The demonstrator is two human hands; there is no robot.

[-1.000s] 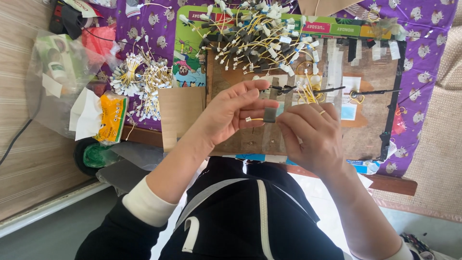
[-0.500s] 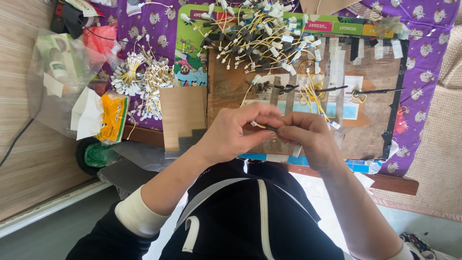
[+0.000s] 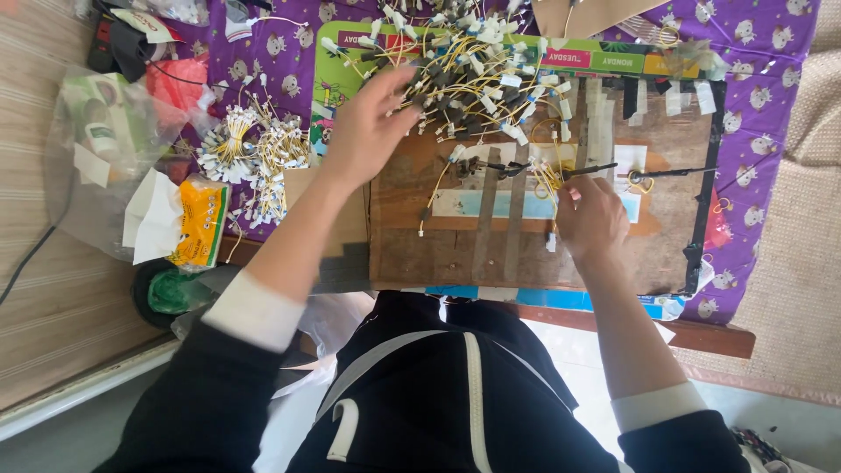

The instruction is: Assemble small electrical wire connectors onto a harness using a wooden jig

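My left hand (image 3: 366, 133) stretches forward over the left edge of a wooden board (image 3: 670, 232), and its spread fingers touch a loose pile of yellow wires with white and black end plugs (image 3: 477, 70). My right hand (image 3: 592, 221) rests on the middle of the board. Its fingers are curled on a small bunch of yellow wires (image 3: 550, 178) beside a thin black rod (image 3: 674, 172). A white plug (image 3: 551, 242) hangs just left of that hand. One single wire (image 3: 435, 188) lies on the board between my hands.
Tied bundles of finished wires (image 3: 250, 153) lie on the purple patterned cloth (image 3: 293, 52) at the left. A yellow packet (image 3: 200, 223), a clear plastic bag (image 3: 96, 131) and a green roll (image 3: 171, 293) sit further left. Tape strips cross the board.
My hands were together over the board's near edge working on one wire. Now they have parted: the left has reached up to the pile, the right has moved right onto the board.
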